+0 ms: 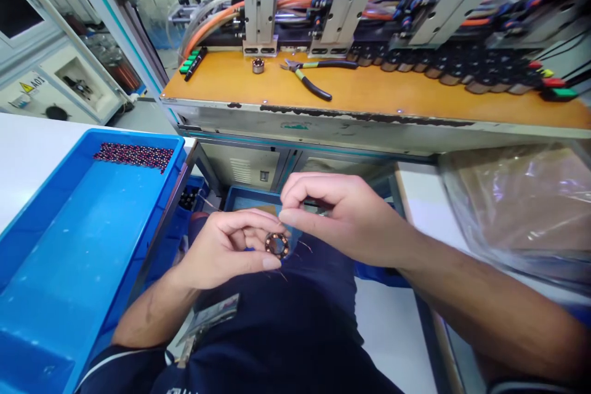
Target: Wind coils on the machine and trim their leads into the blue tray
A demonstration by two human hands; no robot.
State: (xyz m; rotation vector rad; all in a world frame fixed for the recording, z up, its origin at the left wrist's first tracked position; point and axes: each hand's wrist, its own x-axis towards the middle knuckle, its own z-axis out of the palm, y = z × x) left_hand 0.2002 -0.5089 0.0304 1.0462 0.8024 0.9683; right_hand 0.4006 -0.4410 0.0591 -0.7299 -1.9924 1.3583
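My left hand [235, 246] holds a small ring-shaped motor stator [277, 246] with copper windings between thumb and fingers, its open face turned up toward me. Thin wire ends [305, 247] stick out from the stator on its right and lower sides. Just above it, the thumb and forefinger of my right hand [332, 209] are pinched together, close to the left fingertips. Whatever lies in that pinch is too small to make out. Both hands are over my lap, in front of the workbench.
On the orange bench top [221, 83] are another stator [258, 66], cutting pliers [314, 74], a marker [196, 63] and a row of dark cylindrical parts [452, 71]. A blue tray [87, 221] with stators along its far end is at left. Plastic-wrapped cardboard [521, 197] lies at right.
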